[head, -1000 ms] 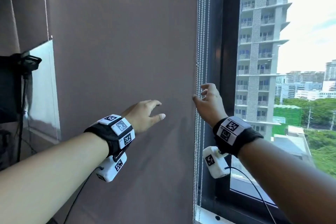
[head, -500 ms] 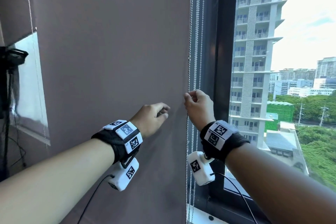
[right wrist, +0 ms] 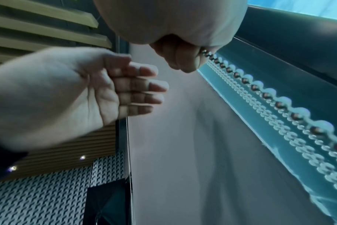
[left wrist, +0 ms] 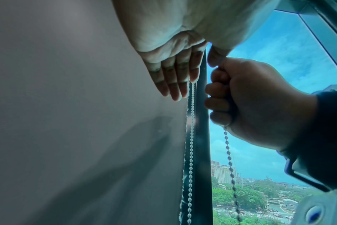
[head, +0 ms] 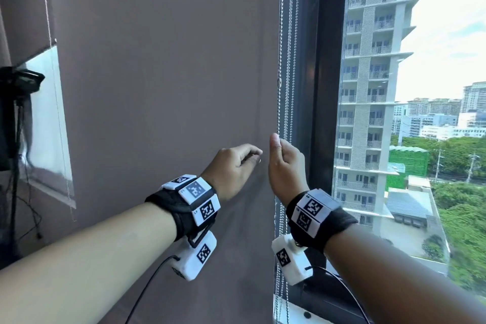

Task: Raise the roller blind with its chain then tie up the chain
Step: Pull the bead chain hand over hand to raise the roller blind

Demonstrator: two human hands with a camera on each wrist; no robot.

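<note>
The brown roller blind hangs down over the window and fills the middle of the head view. Several strands of bead chain run down its right edge. My right hand grips one strand in a fist with the thumb up. In the left wrist view that right hand shows the chain trailing below it. My left hand is just left of it, at the blind's edge, and holds nothing. Its fingers lie straight against the fabric beside another strand. The right wrist view shows the chain leaving my right hand.
A dark window frame stands right of the chains, with glass and a tall building beyond. A second blind with its own thin cord hangs at the left. Dark equipment with cables is at the far left. A white sill piece lies below.
My right hand went from spread fingers beside the chain to a fist closed round one strand. My left hand moved right to the blind's edge and its fingers drew together.
</note>
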